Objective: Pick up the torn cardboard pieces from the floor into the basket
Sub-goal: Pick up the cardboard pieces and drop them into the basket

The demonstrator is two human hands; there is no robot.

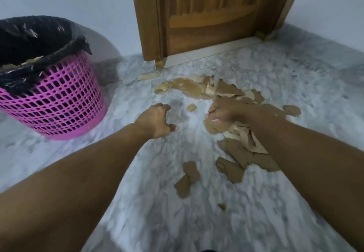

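Observation:
Several torn brown cardboard pieces lie scattered on the grey marbled floor, from near the door down to a closer heap. The pink plastic basket with a black liner stands at the left, with some cardboard scraps showing inside. My left hand hovers over bare floor between basket and pile, fingers loosely curled and holding nothing. Over the middle of the pile my right hand has its fingers curled down onto the pieces; motion blur hides whether it grips any. One small scrap lies between the hands.
A wooden door and its frame stand at the back, with a pale threshold strip. White walls run on both sides. Loose pieces lie nearer to me on the floor.

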